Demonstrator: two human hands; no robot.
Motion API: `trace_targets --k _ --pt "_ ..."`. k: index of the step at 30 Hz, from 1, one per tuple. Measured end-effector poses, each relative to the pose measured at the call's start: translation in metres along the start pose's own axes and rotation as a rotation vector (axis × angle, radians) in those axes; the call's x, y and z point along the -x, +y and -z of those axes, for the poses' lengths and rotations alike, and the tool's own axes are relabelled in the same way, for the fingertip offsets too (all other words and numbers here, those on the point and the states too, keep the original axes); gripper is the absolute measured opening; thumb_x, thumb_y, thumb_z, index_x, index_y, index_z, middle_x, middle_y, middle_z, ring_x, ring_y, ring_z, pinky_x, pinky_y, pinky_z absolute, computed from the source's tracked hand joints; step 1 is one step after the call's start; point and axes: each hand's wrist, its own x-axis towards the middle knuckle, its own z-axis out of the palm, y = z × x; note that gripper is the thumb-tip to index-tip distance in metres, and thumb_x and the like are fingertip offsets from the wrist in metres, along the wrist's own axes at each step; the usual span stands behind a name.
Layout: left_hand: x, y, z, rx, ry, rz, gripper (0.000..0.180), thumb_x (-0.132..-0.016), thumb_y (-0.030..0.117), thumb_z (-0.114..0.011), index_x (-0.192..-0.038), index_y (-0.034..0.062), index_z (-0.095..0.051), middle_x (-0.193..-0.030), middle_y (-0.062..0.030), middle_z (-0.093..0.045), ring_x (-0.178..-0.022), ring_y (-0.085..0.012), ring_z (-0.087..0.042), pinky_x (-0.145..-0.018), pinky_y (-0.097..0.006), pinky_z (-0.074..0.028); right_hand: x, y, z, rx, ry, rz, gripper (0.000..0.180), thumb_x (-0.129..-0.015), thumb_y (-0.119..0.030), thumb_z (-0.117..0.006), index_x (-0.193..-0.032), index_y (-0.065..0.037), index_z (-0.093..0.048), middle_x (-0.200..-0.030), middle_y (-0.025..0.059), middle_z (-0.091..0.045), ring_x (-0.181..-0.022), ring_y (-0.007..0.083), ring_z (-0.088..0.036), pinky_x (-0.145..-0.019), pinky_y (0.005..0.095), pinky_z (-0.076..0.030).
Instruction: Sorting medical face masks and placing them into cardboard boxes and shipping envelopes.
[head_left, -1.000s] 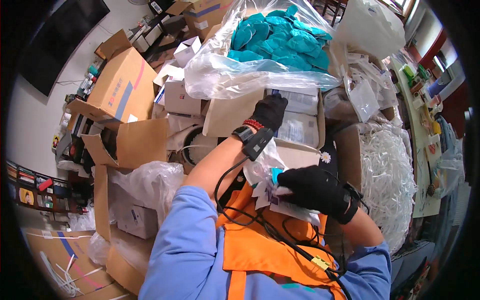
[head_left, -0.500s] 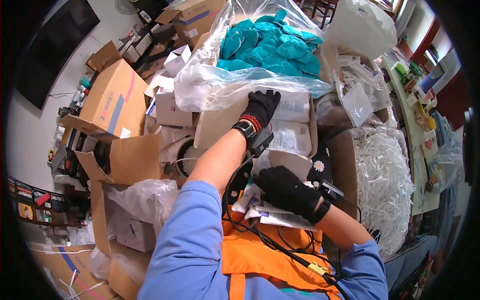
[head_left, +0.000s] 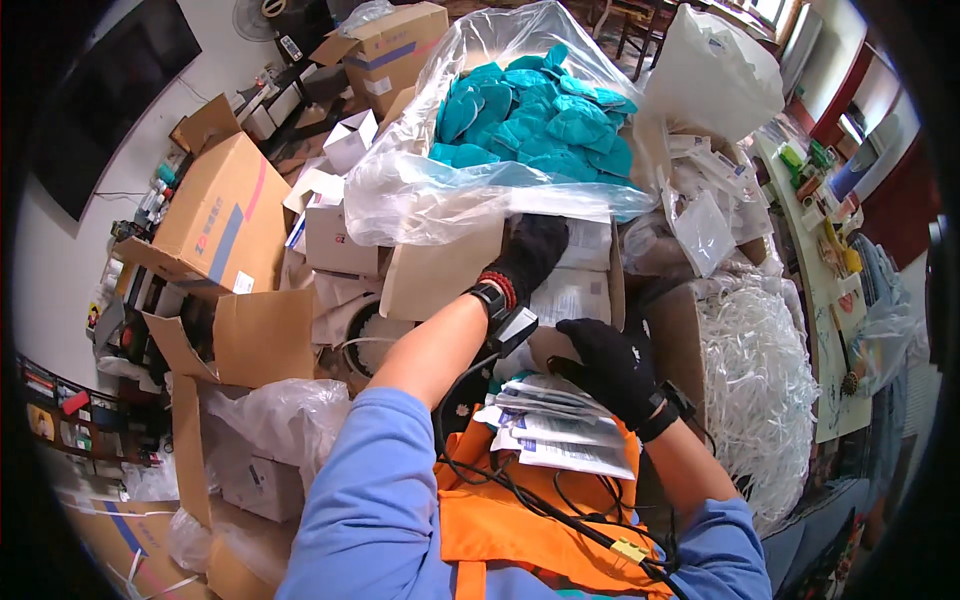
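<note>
My left hand (head_left: 535,250), in a black glove, reaches into an open carton (head_left: 617,290) of flat white printed packets (head_left: 575,297). Its fingertips are hidden at the packets, just below a clear plastic bag (head_left: 400,200) heaped with teal folded fabric pieces (head_left: 540,110). At the near side of the carton is my right hand (head_left: 610,370), also gloved in black. Its thumb and fingers are spread apart against the carton's near flap, with nothing visible between them but the flap behind. A fanned stack of white packets (head_left: 560,425) lies on my lap over an orange apron (head_left: 480,520).
To the right, a box of shredded white strips (head_left: 755,390) stands beside a long table (head_left: 845,400). Large brown cartons (head_left: 215,210) and an open carton with plastic (head_left: 285,420) crowd the left. A round tub (head_left: 375,335) sits left of the packet carton. Black cables (head_left: 520,480) cross my lap.
My left hand has moved down onto the packets in the carton. My right hand has shifted right, off the lap packets to the carton's near flap. The lap stack now shows fanned out.
</note>
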Motion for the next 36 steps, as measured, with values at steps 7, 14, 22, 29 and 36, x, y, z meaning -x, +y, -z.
trace_targets --k 7,14,22,29,36 --pt "-0.012 -0.026 -0.004 0.185 -0.495 0.205 0.070 -0.084 0.018 -0.054 -0.149 0.0029 -0.032 -0.147 -0.0282 -0.037 -0.133 -0.0392 -0.043 -0.111 -0.047 -0.032 0.006 -0.002 -0.009 -0.050 -0.017 -0.050 0.046 -0.082 -0.029 -0.073 -0.120 -0.006 -0.059 -0.112 0.0177 -0.063 -0.105 0.0364 -0.060 -0.094 0.0443 -0.047" --pt "-0.022 -0.024 -0.028 0.341 -0.343 0.246 0.055 -0.090 0.010 -0.045 -0.145 0.0066 -0.041 -0.147 -0.0219 -0.042 -0.136 -0.0353 -0.042 -0.114 -0.045 -0.032 0.009 -0.009 -0.003 0.057 0.016 -0.047 0.049 -0.078 -0.027 -0.077 -0.119 -0.007 -0.060 -0.110 0.0168 -0.064 -0.101 0.0346 -0.063 -0.090 0.0430 -0.049" --pt "-0.014 -0.022 0.016 0.385 -0.649 0.195 0.045 -0.079 0.009 -0.059 -0.124 0.0023 -0.054 -0.119 -0.0276 -0.059 -0.104 -0.0415 -0.062 -0.085 -0.050 -0.053 0.001 0.015 -0.015 -0.220 0.173 -0.017 0.043 -0.079 -0.026 -0.079 -0.114 -0.009 -0.061 -0.107 0.0127 -0.066 -0.099 0.0324 -0.065 -0.083 0.0385 -0.052" --pt "-0.019 -0.012 0.037 0.295 -0.355 0.245 0.099 -0.060 0.023 -0.081 -0.146 0.0059 -0.035 -0.145 -0.0275 -0.039 -0.136 -0.0442 -0.037 -0.114 -0.048 -0.031 -0.053 0.041 -0.012 0.076 0.301 0.029 0.048 -0.074 -0.010 -0.074 -0.119 -0.005 -0.057 -0.119 0.0189 -0.059 -0.115 0.0383 -0.055 -0.097 0.0439 -0.045" --pt "-0.043 -0.024 -0.012 0.477 -0.443 0.281 0.058 -0.093 0.033 -0.048 -0.147 0.0149 -0.037 -0.154 -0.0171 -0.033 -0.142 -0.0312 -0.032 -0.117 -0.043 -0.026 -0.055 0.066 -0.026 0.199 0.222 -0.038 0.069 -0.073 -0.007 -0.072 -0.136 -0.004 -0.047 -0.134 0.0243 -0.050 -0.127 0.0406 -0.046 -0.108 0.0477 -0.037"
